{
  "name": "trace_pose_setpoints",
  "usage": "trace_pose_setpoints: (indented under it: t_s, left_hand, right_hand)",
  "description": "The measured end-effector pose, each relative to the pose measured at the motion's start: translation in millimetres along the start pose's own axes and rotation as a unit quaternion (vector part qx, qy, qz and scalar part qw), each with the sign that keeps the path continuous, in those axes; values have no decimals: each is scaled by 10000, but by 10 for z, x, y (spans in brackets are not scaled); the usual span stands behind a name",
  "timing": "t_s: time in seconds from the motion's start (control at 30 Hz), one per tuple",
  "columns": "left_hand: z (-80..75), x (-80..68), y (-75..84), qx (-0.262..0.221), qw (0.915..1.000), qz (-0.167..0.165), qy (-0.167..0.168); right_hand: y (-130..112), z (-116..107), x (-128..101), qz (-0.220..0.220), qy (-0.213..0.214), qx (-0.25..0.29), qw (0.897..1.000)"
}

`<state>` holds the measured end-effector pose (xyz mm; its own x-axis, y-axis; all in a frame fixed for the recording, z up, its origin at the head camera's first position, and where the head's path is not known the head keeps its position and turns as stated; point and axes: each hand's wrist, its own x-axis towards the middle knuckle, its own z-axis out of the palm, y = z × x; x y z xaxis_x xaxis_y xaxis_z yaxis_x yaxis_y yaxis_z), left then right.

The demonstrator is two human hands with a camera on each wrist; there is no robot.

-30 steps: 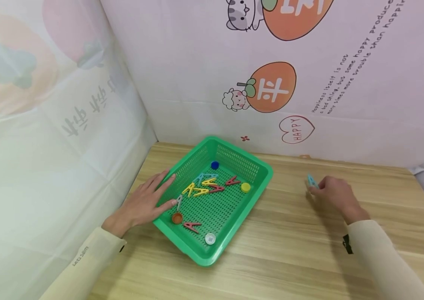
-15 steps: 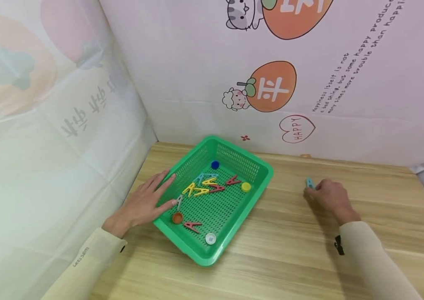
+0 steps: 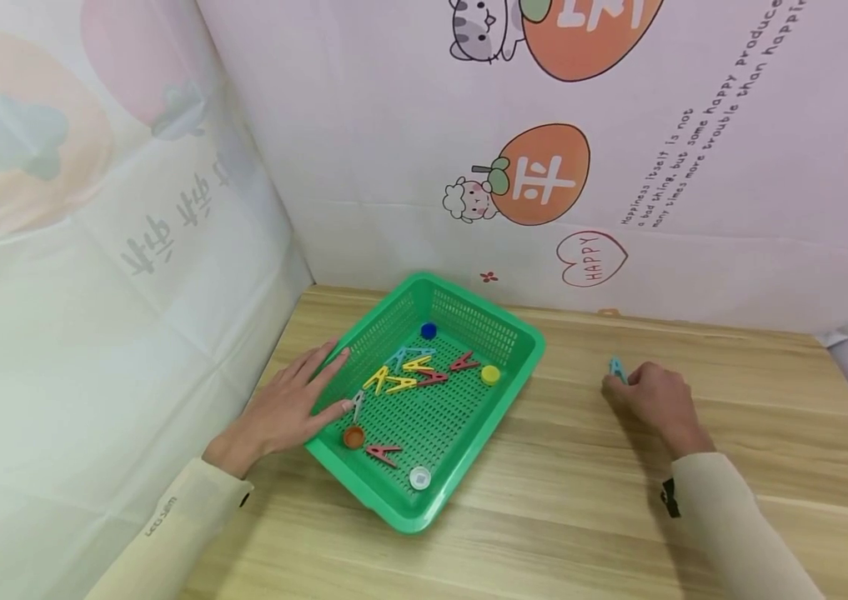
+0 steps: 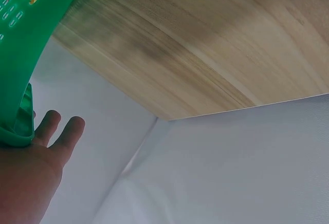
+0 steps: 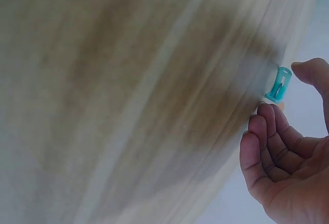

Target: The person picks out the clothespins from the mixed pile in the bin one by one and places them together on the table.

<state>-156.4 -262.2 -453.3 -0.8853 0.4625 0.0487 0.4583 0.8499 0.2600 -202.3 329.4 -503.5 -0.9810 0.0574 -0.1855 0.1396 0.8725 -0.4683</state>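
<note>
Right hand (image 3: 656, 398) pinching blue clip (image 3: 616, 368) at fingertips; left hand (image 3: 284, 410) spread flat against green basket (image 3: 521, 367).

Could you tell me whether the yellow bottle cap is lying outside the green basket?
No, the yellow bottle cap lies inside the green basket, near its right wall.

Your right hand (image 5: 288, 167) pinches a small blue clip (image 5: 279, 85) at its fingertips, your thumb above it and your curled fingers (image 5: 267, 131) below. The clip sits close against the blurred wooden tabletop (image 5: 128, 100) filling most of the view.
</note>
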Motion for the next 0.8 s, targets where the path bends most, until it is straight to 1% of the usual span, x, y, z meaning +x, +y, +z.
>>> trace_pose_setpoints:
  t_s: [0.2,0.3,0.4,0.6,0.7,0.8]
  left_hand:
    - [10,-2,-11,-22,10000,29,32]
    - [11,-1,-16,-26,10000,36,34]
    - [8,0,-18,-20,10000,33,14]
    - [-3,-1,-12,-42,10000,19,-10]
    - [-2,-1,-8,-50,10000,-2,-38]
    - [-4,-3,-7,-60,10000,-12,-43]
  right_hand:
    - [1,19,-63,-89,263,-78,9996]
    - [-1,23,-100,-263,539,-28,9982]
    - [-31,25,-132,-485,855,195,9950]
    - [-194,-17,-187,-922,1493,620,9825]
    - [-328,-51,-202,-1087,1793,798,9745]
    - [-502,-92,-207,-1222,1954,1123,9666]
